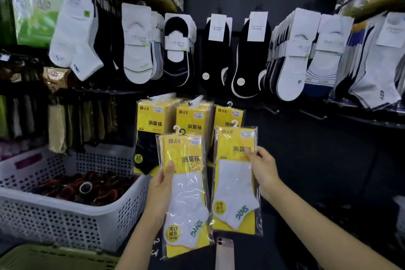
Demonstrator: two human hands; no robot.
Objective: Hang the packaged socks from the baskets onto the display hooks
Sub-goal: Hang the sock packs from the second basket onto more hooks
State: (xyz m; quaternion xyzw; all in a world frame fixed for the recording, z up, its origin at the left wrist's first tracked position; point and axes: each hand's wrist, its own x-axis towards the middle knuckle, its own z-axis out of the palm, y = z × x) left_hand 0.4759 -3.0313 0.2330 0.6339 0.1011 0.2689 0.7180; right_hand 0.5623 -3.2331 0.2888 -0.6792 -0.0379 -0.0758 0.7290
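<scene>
Two unhung: our left hand (pixel 161 184) grips the left pack (pixel 186 195), right hand (pixel 264 169) pinches the right pack (pixel 235 184); hung packs (pixel 151 120) occupy three far hooks (pixel 195 100).

This was a shop, at its sock section. Carded socks (pixel 291 55) hung in dense rows on hooks (pixel 195 101) along a dark display wall (pixel 306 149). Yellow sock packets (pixel 151 120) below them bore price stickers (pixel 158 109), and a white perforated basket (pixel 65 221) of goods stood by the wall's lower left.

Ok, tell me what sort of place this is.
Probably a shop's sock aisle: carded socks hang in rows, price-stickered yellow sock packs hang below, and a white basket stands alongside.
</scene>
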